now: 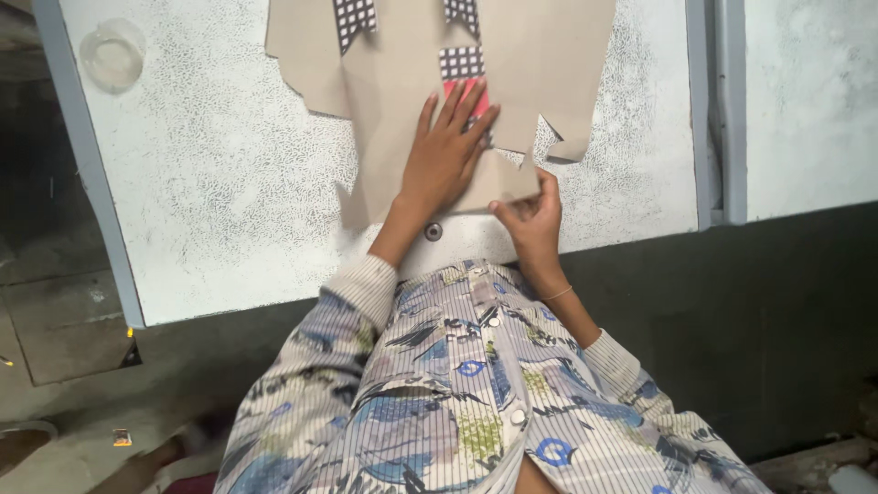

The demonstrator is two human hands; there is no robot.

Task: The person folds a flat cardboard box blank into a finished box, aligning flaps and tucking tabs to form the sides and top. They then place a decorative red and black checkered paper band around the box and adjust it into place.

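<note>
Cardboard pattern (402, 73) lies flat under your left hand (445, 155); your right hand (530, 215) pinches its lower corner, so smoothing seems underway; next, keep it steady.

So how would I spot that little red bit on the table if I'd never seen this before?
Start at the big speckled white table and find the tan cardboard sheet lying across its top edge. The left hand rests flat on it, and the red piece shows at its fingertips, just below a black-and-white checked patch. It is the only red thing among tan and checked pieces.
</note>
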